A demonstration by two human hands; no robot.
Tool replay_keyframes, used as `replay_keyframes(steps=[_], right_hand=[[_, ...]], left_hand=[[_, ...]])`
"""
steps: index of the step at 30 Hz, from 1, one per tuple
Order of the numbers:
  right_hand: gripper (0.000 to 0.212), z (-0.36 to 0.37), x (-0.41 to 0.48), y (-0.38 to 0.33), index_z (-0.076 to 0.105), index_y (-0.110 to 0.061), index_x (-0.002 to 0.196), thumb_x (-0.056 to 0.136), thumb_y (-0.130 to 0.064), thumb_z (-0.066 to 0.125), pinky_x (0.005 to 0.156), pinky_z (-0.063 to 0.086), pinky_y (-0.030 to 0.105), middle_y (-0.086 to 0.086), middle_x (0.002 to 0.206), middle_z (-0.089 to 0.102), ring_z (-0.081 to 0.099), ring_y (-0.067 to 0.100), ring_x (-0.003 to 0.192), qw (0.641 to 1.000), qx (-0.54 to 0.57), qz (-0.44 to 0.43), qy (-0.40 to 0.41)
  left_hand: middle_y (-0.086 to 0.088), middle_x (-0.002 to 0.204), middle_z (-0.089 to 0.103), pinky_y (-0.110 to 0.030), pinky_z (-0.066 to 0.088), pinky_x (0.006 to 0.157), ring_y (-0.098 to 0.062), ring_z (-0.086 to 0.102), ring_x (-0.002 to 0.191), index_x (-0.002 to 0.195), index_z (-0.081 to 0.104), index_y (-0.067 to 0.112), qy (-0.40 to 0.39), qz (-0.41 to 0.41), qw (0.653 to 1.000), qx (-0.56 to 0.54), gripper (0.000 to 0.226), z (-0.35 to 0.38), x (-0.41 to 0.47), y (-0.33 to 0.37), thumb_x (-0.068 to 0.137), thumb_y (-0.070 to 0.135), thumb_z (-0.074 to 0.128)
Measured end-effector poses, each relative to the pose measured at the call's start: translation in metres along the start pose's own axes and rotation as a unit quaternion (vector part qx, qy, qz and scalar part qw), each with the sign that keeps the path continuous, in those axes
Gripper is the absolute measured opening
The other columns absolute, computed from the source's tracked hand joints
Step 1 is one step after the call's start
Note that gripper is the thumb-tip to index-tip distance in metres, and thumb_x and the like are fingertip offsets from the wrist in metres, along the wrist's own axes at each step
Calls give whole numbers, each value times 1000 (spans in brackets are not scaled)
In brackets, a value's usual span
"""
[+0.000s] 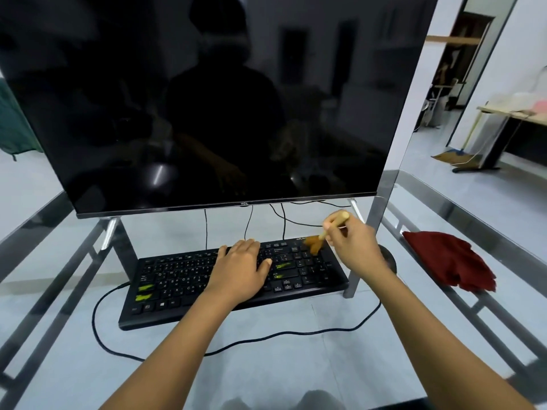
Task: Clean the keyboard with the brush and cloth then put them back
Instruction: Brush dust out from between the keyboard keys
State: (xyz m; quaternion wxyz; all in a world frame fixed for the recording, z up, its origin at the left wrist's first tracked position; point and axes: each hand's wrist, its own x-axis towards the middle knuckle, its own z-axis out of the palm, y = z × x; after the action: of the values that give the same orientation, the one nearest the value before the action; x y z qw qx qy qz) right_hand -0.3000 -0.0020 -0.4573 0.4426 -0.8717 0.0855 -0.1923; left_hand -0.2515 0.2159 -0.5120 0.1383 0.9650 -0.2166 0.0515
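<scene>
Our left hand [242,267] lies flat and open on the black keyboard [231,279]. Our right hand [352,247] pinches the wooden brush [322,235], bristles on the keyboard's far right corner. The red cloth [450,258] lies on the glass surface [266,365], well right.

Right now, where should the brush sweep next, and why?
Probably leftward along the top key rows. The brush, held in the right hand, has its bristles at the far right corner of the keyboard, while the left hand steadies the middle. The red cloth lies unused.
</scene>
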Motion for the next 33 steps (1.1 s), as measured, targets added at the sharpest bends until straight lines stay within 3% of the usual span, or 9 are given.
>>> replay_keyframes(steps=[5,9,12,14,18,22,26,30,33], right_hand=[[15,-8,-3,-1,61,-11,94,97,-24,56,65,58,29,10,77,71,69,18,67,987,84,40,-128],[15,-10,-2,3,59,-18,89,98,-29,53,63,49,19,-1,75,68,65,10,70,999,-42,-2,23],[15,-16,-10,0,61,-13,91,97,-26,55,63,55,26,6,73,70,67,17,66,992,108,27,-60],[16,-16,-13,6,61,-15,92,97,-29,55,64,56,27,5,74,71,67,16,67,995,13,24,-101],[14,-23,-14,17,59,-23,85,96,-32,55,67,55,30,2,80,70,66,17,75,998,-21,-13,55],[14,-24,-21,16,62,-18,92,96,-30,56,61,55,23,3,72,69,67,14,64,999,-14,16,-49],[12,-25,-14,18,62,-16,89,97,-21,55,65,55,26,0,75,70,68,13,68,998,40,-3,50],[10,-17,-7,13,63,-13,93,96,-20,57,72,60,31,7,77,73,71,21,75,991,99,38,-77],[11,-7,5,13,60,-18,88,97,-22,54,80,58,30,5,81,74,70,16,79,997,66,26,18]], left_hand=[[-1,152,37,-45,14,117,-17,27,142,145,36,14,6,3,1000,-5,57,0,-1,0,98,47,35],[0,153,35,-45,11,118,-16,24,143,146,34,15,-2,-1,1000,-2,57,-2,-2,1,99,47,34],[0,153,35,-44,11,118,-16,25,143,146,34,15,3,0,1000,-5,57,-2,-3,1,99,48,34],[0,152,36,-44,12,118,-16,26,143,146,35,15,6,1,1000,-4,57,-1,-2,1,99,47,34],[-1,153,35,-44,12,118,-16,25,143,146,34,15,6,2,1000,-7,58,-1,-2,1,99,48,34],[0,153,36,-44,13,118,-15,26,143,146,35,15,6,1,1000,-5,58,0,-1,0,98,48,34],[0,152,37,-43,14,118,-15,26,143,146,35,15,7,4,1000,-7,58,-2,-3,-1,98,48,35],[-2,156,29,-44,11,119,-16,19,145,149,27,15,-21,13,999,-32,67,-7,-6,-2,96,56,33],[1,160,15,-43,6,120,-16,8,148,153,12,20,-74,18,995,-70,89,-21,-15,-2,85,72,38]])
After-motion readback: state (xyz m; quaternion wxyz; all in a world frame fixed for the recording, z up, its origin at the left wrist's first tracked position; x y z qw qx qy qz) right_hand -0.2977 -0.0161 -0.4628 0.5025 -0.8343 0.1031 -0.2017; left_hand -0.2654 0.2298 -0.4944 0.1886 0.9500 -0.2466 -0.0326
